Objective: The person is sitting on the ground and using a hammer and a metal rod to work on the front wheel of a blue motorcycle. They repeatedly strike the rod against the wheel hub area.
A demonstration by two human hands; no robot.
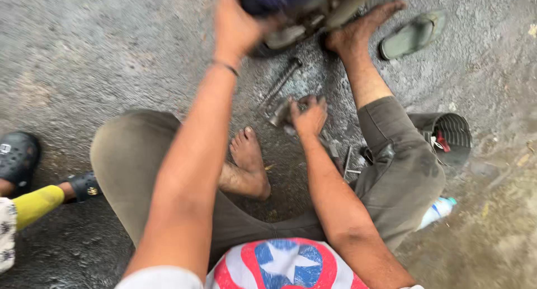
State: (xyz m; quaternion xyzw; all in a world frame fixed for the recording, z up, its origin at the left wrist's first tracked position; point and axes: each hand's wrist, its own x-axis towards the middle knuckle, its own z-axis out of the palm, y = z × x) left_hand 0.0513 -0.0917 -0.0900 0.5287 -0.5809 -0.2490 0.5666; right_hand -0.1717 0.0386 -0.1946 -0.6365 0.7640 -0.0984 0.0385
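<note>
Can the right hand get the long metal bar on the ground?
Probably yes. The right hand already grips a metal part, but the long metal bar lies just above it on the concrete floor, with nothing between them.

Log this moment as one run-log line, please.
left hand: on blurred machine part | right hand: gripping metal tool | seated on concrete

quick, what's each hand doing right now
left hand: gripping the blurred machine part
right hand: closed on a metal tool
</note>
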